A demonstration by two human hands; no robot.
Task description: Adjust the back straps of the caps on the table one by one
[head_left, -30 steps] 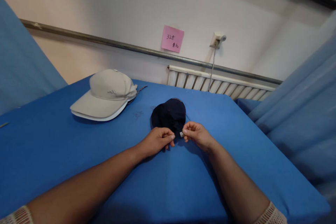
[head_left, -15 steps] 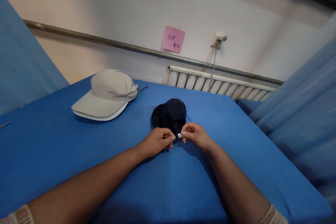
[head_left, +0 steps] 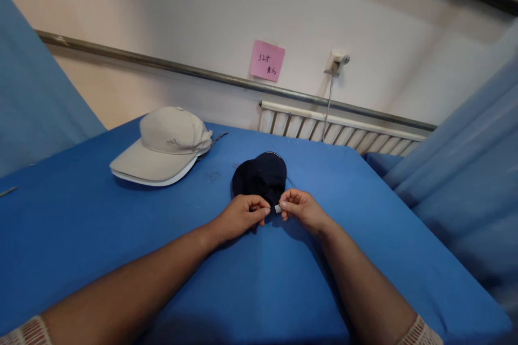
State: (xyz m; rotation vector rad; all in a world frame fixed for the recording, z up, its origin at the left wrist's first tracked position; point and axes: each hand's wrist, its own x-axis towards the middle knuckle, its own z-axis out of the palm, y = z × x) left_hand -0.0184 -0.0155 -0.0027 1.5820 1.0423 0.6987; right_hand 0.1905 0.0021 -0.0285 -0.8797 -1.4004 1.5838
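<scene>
A dark navy cap [head_left: 263,175] lies in the middle of the blue-covered table, its strap side toward me. My left hand [head_left: 245,215] is closed in a pinch at the near edge of the cap, by its back strap; the fingers hide just what part they grip. Between the thumb and forefinger of my right hand [head_left: 300,210] is a small silvery-white piece, like a strap buckle [head_left: 278,208], at the same edge. The two hands' fingertips are close together but apart.
To the left, light beige caps [head_left: 165,143] sit stacked on the blue cloth [head_left: 170,210]. A thin grey stick-like thing [head_left: 8,192] lies at the far left. Behind are a radiator [head_left: 303,125], a metal rail [head_left: 194,70] and a plug with cable [head_left: 335,63]. Blue curtains [head_left: 465,183] hang at both sides.
Both hands keep their pinch at the cap's near edge. The left fingers have risen very slightly, and the small silvery piece is turned a little, looking less shiny.
</scene>
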